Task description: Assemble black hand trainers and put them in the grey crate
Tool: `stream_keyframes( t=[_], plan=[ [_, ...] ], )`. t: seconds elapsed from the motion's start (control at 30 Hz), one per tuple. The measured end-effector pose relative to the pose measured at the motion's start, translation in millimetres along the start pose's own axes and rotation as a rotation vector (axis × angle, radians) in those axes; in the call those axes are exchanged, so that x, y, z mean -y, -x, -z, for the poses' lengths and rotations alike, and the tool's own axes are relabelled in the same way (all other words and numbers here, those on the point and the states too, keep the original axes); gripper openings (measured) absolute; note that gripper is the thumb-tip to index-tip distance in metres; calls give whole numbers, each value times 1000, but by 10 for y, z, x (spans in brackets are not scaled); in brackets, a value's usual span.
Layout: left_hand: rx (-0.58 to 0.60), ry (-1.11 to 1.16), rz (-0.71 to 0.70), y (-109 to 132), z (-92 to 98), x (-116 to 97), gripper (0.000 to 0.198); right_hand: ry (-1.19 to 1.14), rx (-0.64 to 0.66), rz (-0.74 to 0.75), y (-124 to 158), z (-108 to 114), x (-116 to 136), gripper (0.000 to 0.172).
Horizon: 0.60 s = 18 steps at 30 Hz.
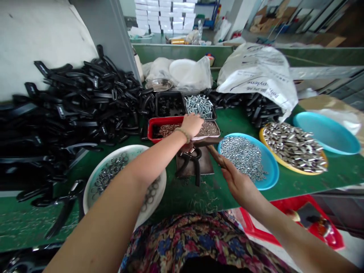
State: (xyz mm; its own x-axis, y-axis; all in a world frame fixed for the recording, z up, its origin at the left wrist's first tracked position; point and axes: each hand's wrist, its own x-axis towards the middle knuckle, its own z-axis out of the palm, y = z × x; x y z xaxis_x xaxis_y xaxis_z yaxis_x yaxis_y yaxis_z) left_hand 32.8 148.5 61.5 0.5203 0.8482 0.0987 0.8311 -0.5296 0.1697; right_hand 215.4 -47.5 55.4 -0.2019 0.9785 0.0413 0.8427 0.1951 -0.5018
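Observation:
My right hand (238, 186) is wrapped round the wooden handle of a hammer (217, 154). Its dark head lies over the front edge of the small-parts trays. My left hand (192, 125) reaches across a red tray (150, 131) of copper-coloured pins and a pale tray (212, 131) of tiny parts, just in front of a tray of silver bolts (200, 105). Its fingers curl downward, and what they hold, if anything, is hidden. Between my arms a black-handled hand tool (196, 167), like pliers or pruning shears, lies on a square metal plate (208, 165).
On the left are a heap of black handles (85, 94) and a white basin (88, 189) of metal rings. To the right stand a blue basin (273, 178) of small nuts, a yellow basin (301, 171) of metal sleeves and another blue basin (327, 132). A plastic sack (256, 68) lies behind.

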Motion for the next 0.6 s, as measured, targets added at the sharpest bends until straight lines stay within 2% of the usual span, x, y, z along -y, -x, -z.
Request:
stream_keyframes(
  t=[0.1, 0.23, 0.37, 0.5, 0.6],
  plan=[
    [61, -52, 6, -285, -193, -104, 15, -54, -181, -49, 57, 28, -98, 49],
    [36, -69, 17, -293, -319, -102, 18, -89, -193, -128, 97, -3, -241, 47],
    [-46, -54, 52, -312, -322, -104, 25, -128, -185, -153, 50, -50, -276, 47],
    [-109, 68, 95, -381, -256, -156, 24, -152, -185, -151, 36, -65, -237, 47],
    [-171, 293, 109, -193, -162, -175, 23, -184, -184, -162, 93, -75, -237, 46]
  ],
)
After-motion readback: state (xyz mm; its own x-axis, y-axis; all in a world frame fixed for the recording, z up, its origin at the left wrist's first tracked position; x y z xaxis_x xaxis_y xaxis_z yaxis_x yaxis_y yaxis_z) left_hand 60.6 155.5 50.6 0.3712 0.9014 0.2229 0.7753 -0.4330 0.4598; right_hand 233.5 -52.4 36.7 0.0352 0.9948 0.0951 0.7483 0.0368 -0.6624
